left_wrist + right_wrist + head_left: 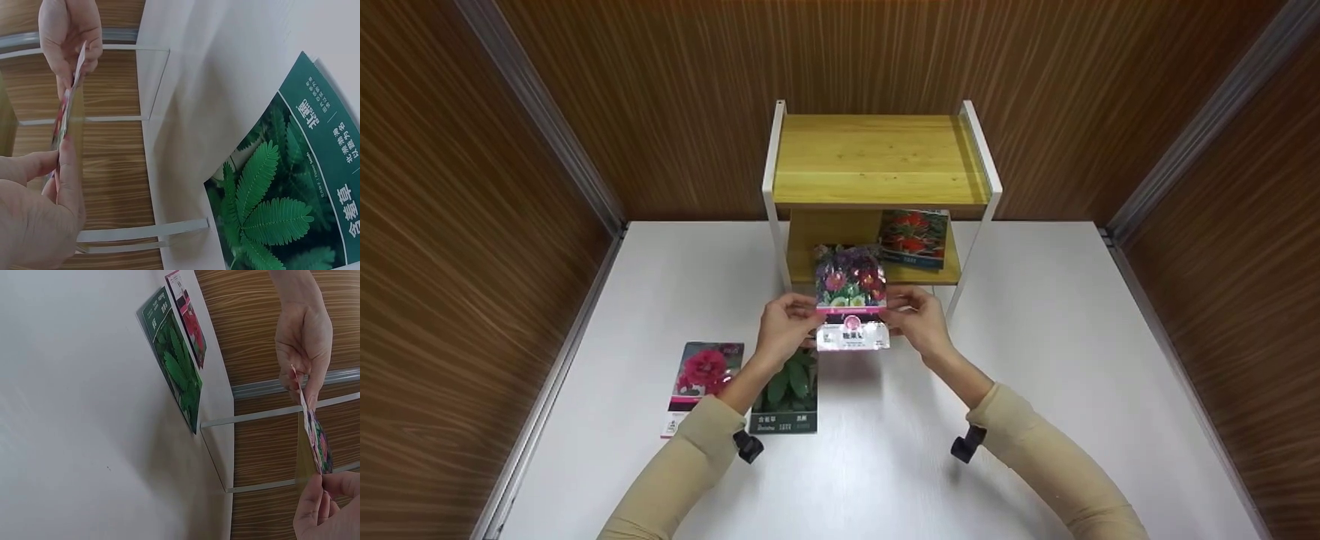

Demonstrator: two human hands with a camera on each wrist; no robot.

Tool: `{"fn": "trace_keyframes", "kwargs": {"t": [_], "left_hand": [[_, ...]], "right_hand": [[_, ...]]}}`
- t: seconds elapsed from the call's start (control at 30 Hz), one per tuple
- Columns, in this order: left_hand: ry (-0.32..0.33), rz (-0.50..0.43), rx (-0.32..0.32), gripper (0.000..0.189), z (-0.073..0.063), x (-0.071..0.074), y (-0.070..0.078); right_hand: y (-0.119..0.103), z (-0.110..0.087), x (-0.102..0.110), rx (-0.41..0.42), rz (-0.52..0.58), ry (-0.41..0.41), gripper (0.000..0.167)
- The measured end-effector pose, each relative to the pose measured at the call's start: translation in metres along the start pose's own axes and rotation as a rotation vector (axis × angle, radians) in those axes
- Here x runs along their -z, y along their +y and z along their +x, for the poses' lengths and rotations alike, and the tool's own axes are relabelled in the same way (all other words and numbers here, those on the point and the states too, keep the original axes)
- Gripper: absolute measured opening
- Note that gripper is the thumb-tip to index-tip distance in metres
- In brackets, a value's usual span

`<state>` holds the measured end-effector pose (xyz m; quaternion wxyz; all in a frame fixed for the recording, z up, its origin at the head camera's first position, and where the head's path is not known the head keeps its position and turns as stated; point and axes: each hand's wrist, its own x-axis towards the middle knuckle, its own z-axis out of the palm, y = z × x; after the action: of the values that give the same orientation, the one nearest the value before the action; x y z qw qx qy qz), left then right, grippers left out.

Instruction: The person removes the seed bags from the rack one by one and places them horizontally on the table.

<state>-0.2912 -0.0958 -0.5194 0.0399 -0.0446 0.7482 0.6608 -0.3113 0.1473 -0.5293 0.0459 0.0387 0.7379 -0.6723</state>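
You hold a flower packet | left fingers pinch its left edge, right fingers its right | near lower shelf, front edge

Green pkt reads "含羞草"; txt on held pkt blurry.

In front of you is a white tabletop. Directly on it stand your two-tier wooden shelf unit with white side frames and, to your left, a pink-flower seed packet, with a green mimosa seed packet just beside it. Your lower shelf board bears a red-flower seed packet toward its right end.
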Motion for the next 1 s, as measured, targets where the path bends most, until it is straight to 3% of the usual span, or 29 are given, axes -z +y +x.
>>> {"fn": "trace_keyframes", "kwargs": {"t": [0.4, 0.53, 1.0], "left_hand": [[-0.025, 0.054, -0.046, 0.026, -0.006, -0.003, -0.001], [-0.033, 0.011, -0.055, 0.025, -0.01, -0.003, -0.003], [-0.019, 0.029, -0.034, 0.026, -0.022, -0.005, -0.01]], "right_hand": [[0.003, -0.007, 0.006, -0.005, -0.025, 0.012, 0.041], [0.003, -0.01, 0.006, 0.008, -0.005, 0.007, 0.041], [0.002, -0.024, 0.008, 0.03, -0.045, -0.012, 0.045]]}}
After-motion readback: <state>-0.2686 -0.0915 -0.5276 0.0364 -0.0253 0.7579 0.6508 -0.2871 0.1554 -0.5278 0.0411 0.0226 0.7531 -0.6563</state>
